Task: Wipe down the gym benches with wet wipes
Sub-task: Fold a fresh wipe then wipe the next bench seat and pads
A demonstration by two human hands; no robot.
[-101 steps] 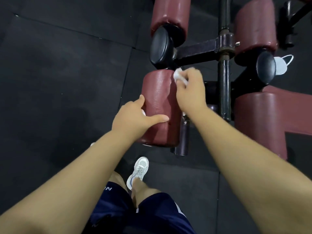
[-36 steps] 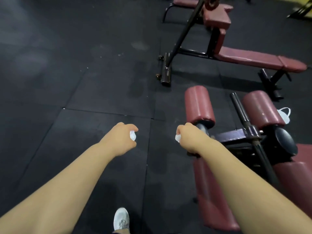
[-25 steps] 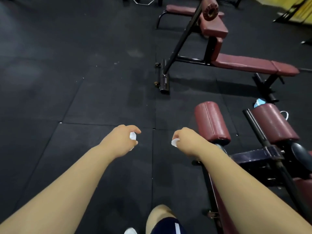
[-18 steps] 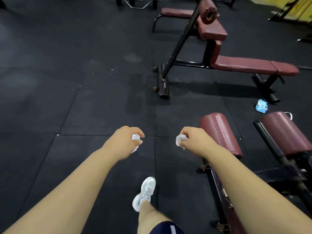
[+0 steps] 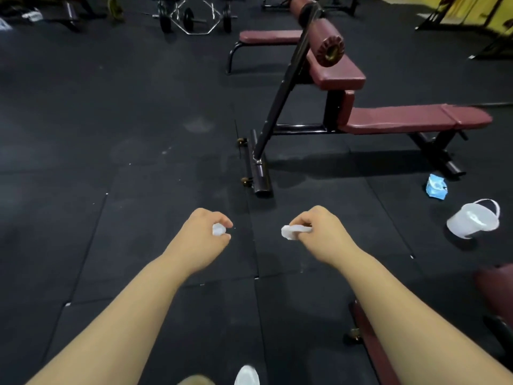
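Both my arms reach forward over the black rubber floor. My left hand grips a small balled white wipe. In my right hand a crumpled white wipe is pinched and sticks out to the left. Ahead to the right stands a maroon padded bench on a black frame, with a raised pad and a roller at its head. A flat maroon bench stands farther back. The padded machine I stood at shows only at the lower right edge.
A white plastic bucket lies tipped on the floor at right, beside a crumpled blue face mask. The bench's black base bar lies just ahead of my hands. A hex bar with weight plates sits at the back.
I have left the maroon roller pad I was wiping and turned away from it. The view has risen toward the bench ahead; both hands still hold their wipes.
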